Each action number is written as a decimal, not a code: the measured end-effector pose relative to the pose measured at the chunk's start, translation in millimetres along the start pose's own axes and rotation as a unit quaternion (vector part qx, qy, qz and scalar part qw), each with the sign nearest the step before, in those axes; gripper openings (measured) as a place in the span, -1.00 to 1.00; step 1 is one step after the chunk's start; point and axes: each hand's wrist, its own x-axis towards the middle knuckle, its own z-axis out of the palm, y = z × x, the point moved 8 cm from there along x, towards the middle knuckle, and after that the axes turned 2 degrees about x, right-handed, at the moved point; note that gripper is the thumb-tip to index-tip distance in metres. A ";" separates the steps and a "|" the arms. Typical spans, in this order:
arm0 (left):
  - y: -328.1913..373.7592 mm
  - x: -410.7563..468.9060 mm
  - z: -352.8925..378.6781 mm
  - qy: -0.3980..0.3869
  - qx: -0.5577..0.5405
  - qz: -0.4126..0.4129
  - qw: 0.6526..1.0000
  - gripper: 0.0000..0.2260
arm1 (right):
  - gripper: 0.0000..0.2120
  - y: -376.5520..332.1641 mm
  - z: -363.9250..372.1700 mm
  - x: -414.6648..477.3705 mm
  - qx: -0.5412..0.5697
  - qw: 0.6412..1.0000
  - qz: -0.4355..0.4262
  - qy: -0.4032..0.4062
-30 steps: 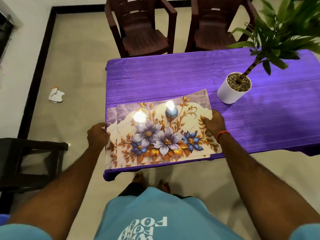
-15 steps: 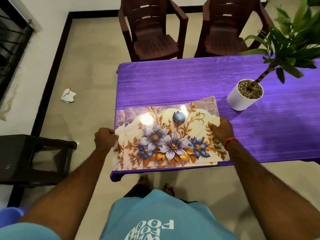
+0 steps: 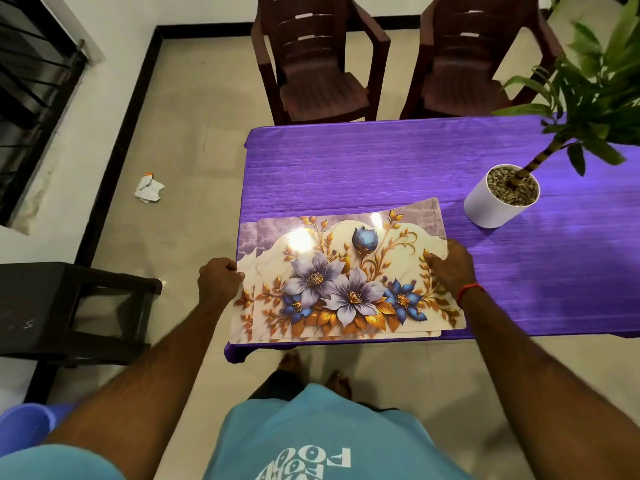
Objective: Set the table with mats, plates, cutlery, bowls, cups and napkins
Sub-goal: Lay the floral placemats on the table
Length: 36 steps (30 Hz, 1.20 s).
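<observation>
A stack of glossy floral mats (image 3: 346,278) lies at the near left corner of the table with the purple cloth (image 3: 363,161). The mats are slightly fanned, and edges of lower ones show at the left and near sides. My left hand (image 3: 219,280) grips the stack's left edge with curled fingers. My right hand (image 3: 452,268) is at the right edge, fingers curled on the top mat, whose far right corner bows upward a little.
A white pot with a green plant (image 3: 500,195) stands just right of the mats. Two dark brown plastic chairs (image 3: 318,64) sit beyond the table's far side. A dark stool (image 3: 69,306) stands at my left; crumpled paper (image 3: 149,188) lies on the floor.
My hands keep their hold on the mat stack's left and right edges. The stack barely shifts on the table; mainly the camera view has moved.
</observation>
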 end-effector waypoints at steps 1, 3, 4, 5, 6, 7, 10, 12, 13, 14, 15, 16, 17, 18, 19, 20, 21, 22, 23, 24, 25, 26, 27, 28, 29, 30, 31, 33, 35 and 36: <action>0.8 -0.9 0.0 0.001 0.002 0.010 1.000 -0.82 | -0.67 0.6 0.4 0.7 0.001 1.000 -0.003 0.002; 0.5 -2.0 0.1 -0.003 0.007 0.020 1.000 -0.84 | -0.68 -1.7 0.2 -0.3 -0.018 1.000 -0.021 0.014; 0.2 -2.5 -0.2 -0.007 0.004 0.019 1.000 -0.85 | -0.68 -5.1 -0.2 -1.3 -0.034 0.999 -0.035 0.020; -0.4 -2.9 -0.4 -0.013 -0.003 0.016 1.000 -0.85 | -0.70 -9.3 -0.9 -3.1 -0.045 0.997 -0.052 0.024; -1.2 -3.6 -0.7 -0.020 -0.012 0.011 1.000 -0.84 | -0.72 -14.7 -2.1 -5.2 -0.046 0.996 -0.069 0.023; -2.3 -4.4 -0.6 -0.027 -0.020 0.004 0.999 -0.82 | -0.75 -19.7 -3.4 -6.5 -0.040 0.995 -0.086 0.018; -7.8 -5.5 0.2 -0.044 -0.052 -0.012 0.998 -0.70 | -0.77 -32.2 -7.9 -5.7 -0.014 0.993 -0.114 -0.012; -10.7 -8.4 0.6 -0.058 -0.069 -0.011 0.996 -0.65 | -0.76 -36.2 -13.6 -2.9 0.036 0.993 -0.106 -0.023; -8.9 -11.4 -0.2 -0.066 -0.079 -0.004 0.995 -0.68 | -0.76 -38.9 -16.5 -2.5 0.067 0.992 -0.099 -0.029; -5.9 -15.1 -1.4 -0.074 -0.090 0.007 0.993 -0.73 | -0.76 -39.7 -17.9 -0.8 0.103 0.990 -0.089 -0.040; -3.6 -18.8 -1.4 -0.079 -0.103 0.020 0.991 -0.75 | -0.75 -37.9 -18.5 0.3 0.135 0.987 -0.075 -0.052; 0.7 -21.2 -5.0 -0.075 -0.111 0.031 0.990 -0.68 | -0.73 -39.7 -20.0 2.3 0.163 0.982 -0.068 -0.061; 2.8 -22.4 -8.6 -0.065 -0.112 0.035 0.991 -0.58 | -0.70 -41.0 -20.9 4.9 0.183 0.979 -0.065 -0.069; 3.9 -22.4 -14.4 -0.051 -0.108 0.029 0.992 -0.49 | -0.67 -45.0 -20.2 6.9 0.201 0.974 -0.065 -0.079; 5.2 -20.6 -19.9 -0.040 -0.107 0.023 0.993 -0.45 | -0.64 -51.2 -19.1 8.3 0.219 0.970 -0.059 -0.090; 6.2 -19.9 -23.9 -0.037 -0.116 0.016 0.992 -0.45 | -0.63 -56.6 -15.8 8.1 0.243 0.963 -0.047 -0.103; 6.5 -18.4 -28.3 -0.035 -0.137 0.013 0.990 -0.49 | -0.63 -65.9 -12.8 5.7 0.263 0.957 -0.040 -0.118; 7.8 -18.8 -33.2 -0.037 -0.163 0.011 0.986 -0.56 | -0.65 -74.3 -9.0 3.1 0.281 0.950 -0.035 -0.131; 10.2 -20.0 -38.8 -0.038 -0.185 0.012 0.982 -0.62 | -0.65 -82.7 -4.9 0.1 0.289 0.946 -0.033 -0.140; 11.6 -20.6 -45.0 -0.038 -0.203 0.013 0.978 -0.66 | -0.64 -89.2 -0.3 -1.3 0.297 0.943 -0.032 -0.145; 10.5 -20.5 -49.1 -0.037 -0.223 0.013 0.974 -0.68 | -0.63 -93.9 4.1 -3.4 0.302 0.941 -0.030 -0.150; 7.8 -18.5 -54.6 -0.031 -0.248 0.008 0.968 -0.69 | -0.62 -99.5 8.7 -6.3 0.310 0.938 -0.030 -0.156; 3.0 -16.3 -59.6 -0.023 -0.274 0.000 0.961 -0.72 | -0.63 -103.2 13.2 -8.7 0.316 0.935 -0.025 -0.161; -1.8 -14.0 -64.3 -0.020 -0.302 -0.009 0.953 -0.76 | -0.65 -107.8 18.7 -12.9 0.322 0.932 -0.017 -0.167; -4.8 -12.9 -68.6 -0.020 -0.329 -0.017 0.944 -0.80 | -0.67 -113.1 23.3 -17.4 0.324 0.930 -0.014 -0.173; -7.6 -11.5 -70.9 -0.022 -0.358 -0.024 0.933 -0.81 | -0.69 -116.7 28.1 -21.3 0.326 0.929 -0.011 -0.178; -10.4 -11.1 -74.4 -0.024 -0.392 -0.031 0.919 -0.82 | -0.71 -121.9 33.0 -25.8 0.326 0.928 -0.010 -0.181; -17.4 -11.4 -79.8 -0.039 -0.471 -0.057 0.880 -0.81 | -0.71 -129.5 44.8 -33.3 0.331 0.926 -0.004 -0.180; -29.7 -7.9 -84.0 -0.065 -0.525 -0.085 0.844 -0.77 | -0.72 -135.1 56.5 -40.6 0.328 0.929 -0.003 -0.173; -39.5 -5.1 -87.1 -0.080 -0.536 -0.101 0.834 -0.75 | -0.73 -139.3 63.6 -46.8 0.325 0.931 -0.001 -0.167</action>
